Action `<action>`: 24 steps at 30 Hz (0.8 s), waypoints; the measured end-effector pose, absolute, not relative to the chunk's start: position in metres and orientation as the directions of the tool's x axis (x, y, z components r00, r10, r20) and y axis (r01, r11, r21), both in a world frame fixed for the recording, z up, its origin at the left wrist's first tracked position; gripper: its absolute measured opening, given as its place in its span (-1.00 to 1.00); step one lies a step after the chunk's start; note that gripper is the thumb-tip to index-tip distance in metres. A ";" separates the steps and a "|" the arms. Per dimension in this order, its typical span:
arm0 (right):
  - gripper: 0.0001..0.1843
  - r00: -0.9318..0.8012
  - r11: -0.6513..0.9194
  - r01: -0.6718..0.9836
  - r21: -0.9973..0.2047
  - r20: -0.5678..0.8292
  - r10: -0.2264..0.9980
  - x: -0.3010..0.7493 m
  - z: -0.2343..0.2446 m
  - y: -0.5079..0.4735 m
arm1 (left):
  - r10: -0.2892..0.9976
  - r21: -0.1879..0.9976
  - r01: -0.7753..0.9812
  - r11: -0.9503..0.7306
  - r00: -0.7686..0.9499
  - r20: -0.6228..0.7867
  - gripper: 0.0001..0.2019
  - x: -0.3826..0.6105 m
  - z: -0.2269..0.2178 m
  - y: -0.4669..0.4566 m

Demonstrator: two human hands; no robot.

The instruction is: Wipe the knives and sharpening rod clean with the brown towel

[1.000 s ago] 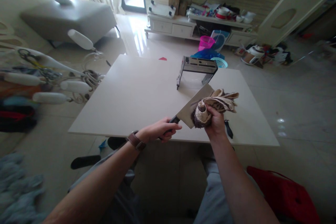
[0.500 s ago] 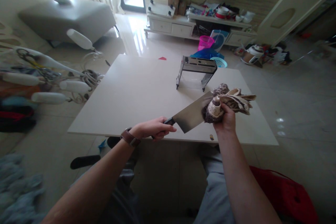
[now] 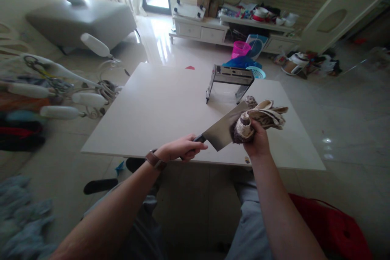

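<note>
My left hand (image 3: 185, 148) is wrapped round the black handle of a cleaver (image 3: 222, 131). Its broad steel blade points away to the right above the white table (image 3: 146, 109). In my right hand (image 3: 258, 141) is a bunched brown-and-cream cloth (image 3: 243, 129), pressed against the far part of the blade and hiding some of it. Folds of the cloth stick out to the right past my fingers. Behind the blade stands a steel knife rack (image 3: 233, 74) with slots in its top and a see-through lower part.
A small brown piece (image 3: 247, 159) lies by the table's near edge, and a red triangle (image 3: 190, 68) by the far edge. White lamp arms (image 3: 91, 99) jut beside the table's left side. A red bag (image 3: 329, 223) is on the floor at right.
My right hand and the cloth have shifted a little left along the blade, toward the handle. The cleaver stays nearly in place, and the view has moved slightly.
</note>
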State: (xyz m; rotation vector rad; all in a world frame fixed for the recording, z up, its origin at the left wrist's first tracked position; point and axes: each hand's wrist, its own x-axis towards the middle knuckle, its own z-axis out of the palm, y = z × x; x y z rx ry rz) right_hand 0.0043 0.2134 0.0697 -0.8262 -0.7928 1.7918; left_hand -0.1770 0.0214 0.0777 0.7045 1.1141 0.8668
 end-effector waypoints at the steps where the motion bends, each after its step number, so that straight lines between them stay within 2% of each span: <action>1: -0.71 -0.295 -0.312 -0.486 -0.816 -0.183 0.938 0.003 0.068 0.212 | 0.869 0.836 -0.242 0.493 0.192 -0.457 -0.51 -0.175 0.077 0.022; 10: -0.63 -0.320 -0.327 -0.466 -0.823 -0.188 0.929 0.000 0.064 0.209 | 0.883 0.846 -0.255 0.469 0.099 -0.459 -0.56 -0.171 0.077 0.022; 24: -0.68 -0.299 -0.344 -0.469 -0.813 -0.221 0.928 -0.007 0.065 0.200 | 0.896 0.871 -0.248 0.425 -0.022 -0.444 -0.53 -0.160 0.079 0.026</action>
